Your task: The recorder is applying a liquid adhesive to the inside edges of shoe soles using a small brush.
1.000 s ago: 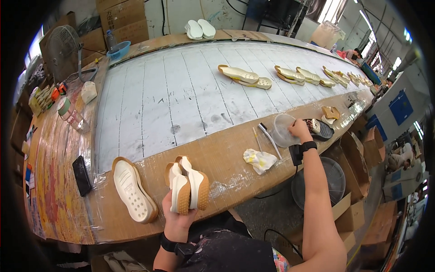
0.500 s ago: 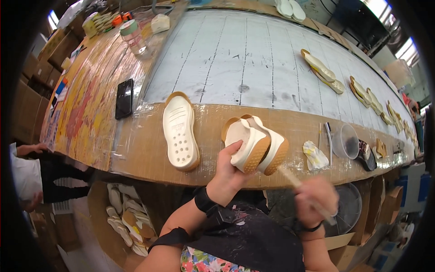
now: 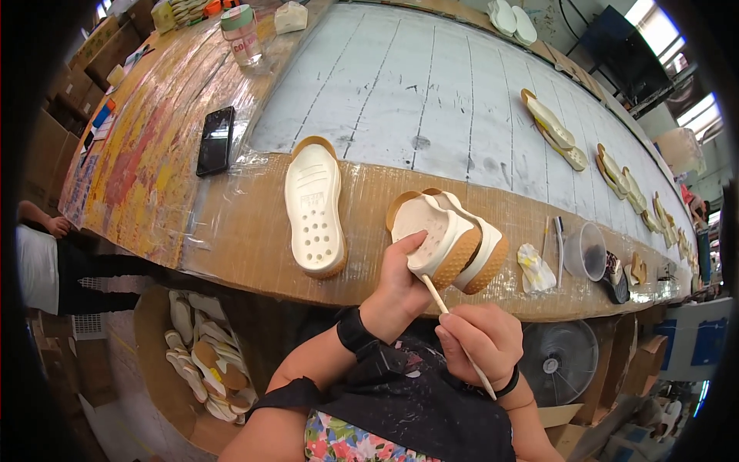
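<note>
My left hand (image 3: 400,281) grips a pair of cream shoe soles (image 3: 419,223) with tan, nubbed undersides, its thumb lying on the cream inner face of the nearer one. In my right hand (image 3: 485,339) is a thin, pale wooden stick or brush handle (image 3: 435,292). Its upper end meets the heel edge of the nearer sole; whether it has bristles I cannot make out. To the left, another cream sole (image 3: 315,212) with rows of round holes lies on the brown-covered table edge (image 3: 239,231), seemingly stacked on a second one.
Further right lie a crumpled white cloth (image 3: 535,268), a white-handled brush (image 3: 560,246), a clear plastic cup (image 3: 589,250) and a dark shoe (image 3: 614,279). More soles (image 3: 550,127) line the white worktop. A phone (image 3: 215,141) and jar (image 3: 242,37) are left; a box of soles (image 3: 154,346) stands below.
My right hand has swung left and up to the held soles, bringing the stick's end to the nearer heel. My left hand still grips the pair. The whole view has shifted slightly.
</note>
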Tool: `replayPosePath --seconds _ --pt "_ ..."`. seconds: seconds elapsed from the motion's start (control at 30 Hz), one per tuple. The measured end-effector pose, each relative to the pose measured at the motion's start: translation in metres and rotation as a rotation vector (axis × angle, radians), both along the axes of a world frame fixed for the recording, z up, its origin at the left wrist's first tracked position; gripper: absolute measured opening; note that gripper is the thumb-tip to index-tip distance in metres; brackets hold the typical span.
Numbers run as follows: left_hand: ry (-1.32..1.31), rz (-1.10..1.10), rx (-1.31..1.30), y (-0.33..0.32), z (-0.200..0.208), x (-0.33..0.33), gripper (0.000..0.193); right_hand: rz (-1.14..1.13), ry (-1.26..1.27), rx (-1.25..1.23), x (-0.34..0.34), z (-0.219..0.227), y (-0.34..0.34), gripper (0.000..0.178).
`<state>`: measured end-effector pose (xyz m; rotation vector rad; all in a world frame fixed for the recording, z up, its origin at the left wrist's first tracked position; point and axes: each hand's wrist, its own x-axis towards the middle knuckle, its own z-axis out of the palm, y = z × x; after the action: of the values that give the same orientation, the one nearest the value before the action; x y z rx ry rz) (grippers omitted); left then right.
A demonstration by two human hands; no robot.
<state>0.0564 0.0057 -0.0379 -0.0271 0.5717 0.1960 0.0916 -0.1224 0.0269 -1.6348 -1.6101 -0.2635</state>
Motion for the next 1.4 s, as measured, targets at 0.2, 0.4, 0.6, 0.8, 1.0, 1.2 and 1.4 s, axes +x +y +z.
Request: replayPosePath --seconds 0.2,0.4,0.6,0.8,1.0,1.2,1.4 --pt "0.011 0.002 -0.016 -0.004 0.000 0.002 0.031 -0.038 -0.022 -0.012 -0.002 0.004 -0.005 0.026" --pt "-0.045 0.005 -0.009 -0.006 -0.007 0.006 0.034 -0.067 -0.016 0.005 0.000 0.005 -0.006 0.025" --pt "-0.041 0.015 0.024 -0.012 -0.008 0.008 0.039 -0.129 0.008 0.044 0.004 0.011 -0.009 0.021" --pt "-0.062 0.019 0.022 -0.016 -0.011 0.011 0.040 -0.164 0.030 0.075 0.008 0.012 -0.010 0.019" --pt "-0.052 0.002 0.013 -0.019 -0.011 0.012 0.040 -0.106 0.036 0.039 0.007 0.011 -0.017 0.020" --pt "-0.066 -0.001 0.001 -0.023 -0.009 0.015 0.034 -0.071 0.056 0.009 0.007 0.002 -0.027 0.021" --pt "-0.020 -0.010 0.035 -0.031 -0.004 0.018 0.033 -0.057 0.100 0.066 0.017 0.014 -0.040 0.019"
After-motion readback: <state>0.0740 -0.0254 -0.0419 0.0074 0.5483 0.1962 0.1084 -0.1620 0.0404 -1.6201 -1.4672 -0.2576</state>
